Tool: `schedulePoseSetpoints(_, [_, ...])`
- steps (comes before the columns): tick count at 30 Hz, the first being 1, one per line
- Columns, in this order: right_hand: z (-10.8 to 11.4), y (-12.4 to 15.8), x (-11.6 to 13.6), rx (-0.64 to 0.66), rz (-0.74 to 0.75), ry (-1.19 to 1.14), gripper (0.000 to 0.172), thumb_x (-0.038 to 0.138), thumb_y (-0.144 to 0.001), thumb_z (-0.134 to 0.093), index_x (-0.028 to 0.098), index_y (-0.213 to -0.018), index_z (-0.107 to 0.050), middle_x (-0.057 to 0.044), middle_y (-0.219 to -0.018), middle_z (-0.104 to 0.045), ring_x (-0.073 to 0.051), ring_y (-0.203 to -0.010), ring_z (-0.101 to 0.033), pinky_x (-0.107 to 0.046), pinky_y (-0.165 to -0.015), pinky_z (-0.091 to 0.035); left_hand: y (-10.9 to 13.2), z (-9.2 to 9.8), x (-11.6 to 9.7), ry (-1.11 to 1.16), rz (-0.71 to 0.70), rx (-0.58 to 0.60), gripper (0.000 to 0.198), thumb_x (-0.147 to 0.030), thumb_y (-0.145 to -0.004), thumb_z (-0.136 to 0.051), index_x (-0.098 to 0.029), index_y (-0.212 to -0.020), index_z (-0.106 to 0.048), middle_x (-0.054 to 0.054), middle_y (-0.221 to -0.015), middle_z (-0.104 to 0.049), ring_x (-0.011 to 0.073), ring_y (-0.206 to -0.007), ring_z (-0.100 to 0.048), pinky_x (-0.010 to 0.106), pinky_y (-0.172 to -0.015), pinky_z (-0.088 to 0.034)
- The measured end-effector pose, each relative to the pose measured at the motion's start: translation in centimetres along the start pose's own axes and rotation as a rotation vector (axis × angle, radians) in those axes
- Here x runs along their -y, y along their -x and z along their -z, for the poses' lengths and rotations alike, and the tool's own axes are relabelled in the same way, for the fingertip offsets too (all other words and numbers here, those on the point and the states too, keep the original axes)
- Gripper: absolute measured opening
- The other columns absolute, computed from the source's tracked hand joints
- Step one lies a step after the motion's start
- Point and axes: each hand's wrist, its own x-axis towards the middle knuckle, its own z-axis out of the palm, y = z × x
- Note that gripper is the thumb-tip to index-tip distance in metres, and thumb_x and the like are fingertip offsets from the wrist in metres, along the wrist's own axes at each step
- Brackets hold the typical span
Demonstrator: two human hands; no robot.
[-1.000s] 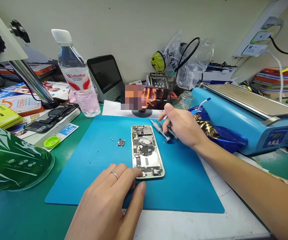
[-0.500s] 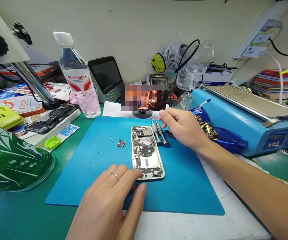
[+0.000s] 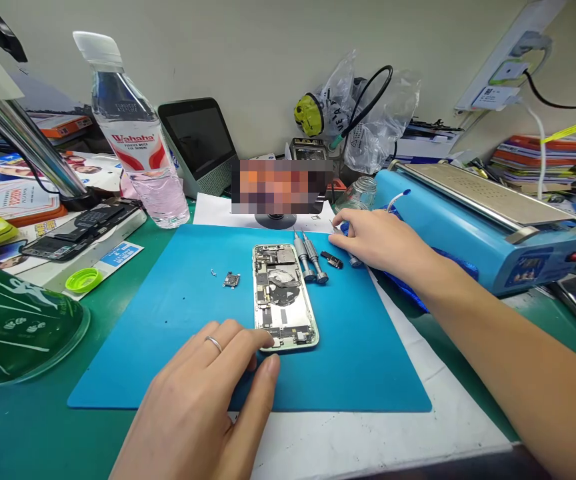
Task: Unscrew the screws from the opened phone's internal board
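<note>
An opened phone [image 3: 288, 300] with its inner parts exposed lies on the blue mat [image 3: 368, 373]. My left hand [image 3: 203, 387], fingers apart and gripping nothing, rests its index fingertip on the phone's lower left corner. Beyond the phone, my right hand [image 3: 373, 243] curls thumb and index finger around a screwdriver [image 3: 355, 261], largely hidden beneath the hand. Two grey screwdrivers [image 3: 311, 259] lie side by side along the phone's right edge. A small dark part [image 3: 332, 259] sits between them and my right hand. Left of the phone are a small square module [image 3: 231, 279] and a tiny metal piece [image 3: 213, 273].
A water bottle [image 3: 135, 147] and a green cup [image 3: 18, 327] stand at left, near a boxed phone part [image 3: 81, 233]. A blue machine [image 3: 468, 227] occupies the right, with a glass jar [image 3: 361, 193] beside it. A small screen [image 3: 201, 143] stands behind.
My right hand has moved from beside the screwdrivers to the right, onto another screwdriver, uncovering the small dark part. My left hand stays on the phone. The whole view has shifted slightly.
</note>
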Motion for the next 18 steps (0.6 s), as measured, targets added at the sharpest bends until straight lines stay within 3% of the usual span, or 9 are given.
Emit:
schedulePoseSetpoints(4, [-0.46, -0.21, -0.20, 0.047, 0.023, 0.031, 0.036, 0.053, -0.112, -0.072, 0.020, -0.124, -0.078, -0.007, -0.115, -0.082, -0.022, -0.096, -0.078, -0.044, -0.093, -0.066, -0.06, 0.03, 0.10, -0.014, -0.014, -0.003, 0.019, -0.041, -0.122, -0.050, -0.036, -0.119, -0.069, -0.004, -0.109, -0.075, 0.0220, -0.098, -0.073, 0.034, -0.088, -0.056])
schedulePoseSetpoints(10, [-0.72, -0.39, -0.27, 0.066, 0.007, 0.047, 0.037, 0.051, -0.112, -0.072, 0.020, -0.130, -0.077, -0.007, -0.117, -0.081, -0.022, -0.097, -0.078, -0.044, -0.092, -0.067, -0.49, 0.27, 0.52, -0.041, -0.065, -0.009, 0.015, -0.042, -0.120, -0.056, -0.035, -0.115, -0.068, -0.006, -0.102, -0.077, 0.0200, -0.089, -0.076, 0.032, -0.077, -0.058])
schedulePoseSetpoints(15, [-0.42, -0.20, 0.19, 0.020, 0.021, 0.021, 0.026, 0.034, -0.107, -0.070, 0.021, -0.125, -0.084, -0.007, -0.096, -0.084, -0.024, -0.082, -0.076, -0.039, -0.078, -0.059, -0.55, 0.58, 0.69, -0.032, -0.006, -0.008, 0.016, -0.040, -0.118, -0.056, -0.034, -0.109, -0.066, -0.006, -0.094, -0.076, 0.0187, -0.078, -0.074, 0.030, -0.066, -0.057])
schedulePoseSetpoints(18, [-0.11, -0.14, 0.37, -0.043, 0.038, -0.013, 0.032, 0.025, -0.102, -0.063, 0.025, -0.119, -0.090, -0.006, -0.080, -0.084, -0.031, -0.080, -0.078, -0.041, -0.075, -0.052, -0.61, 0.71, 0.86, -0.031, 0.047, -0.037, 0.016, -0.041, -0.114, -0.061, -0.031, -0.103, -0.068, -0.004, -0.084, -0.072, 0.0195, -0.069, -0.071, 0.029, -0.058, -0.053])
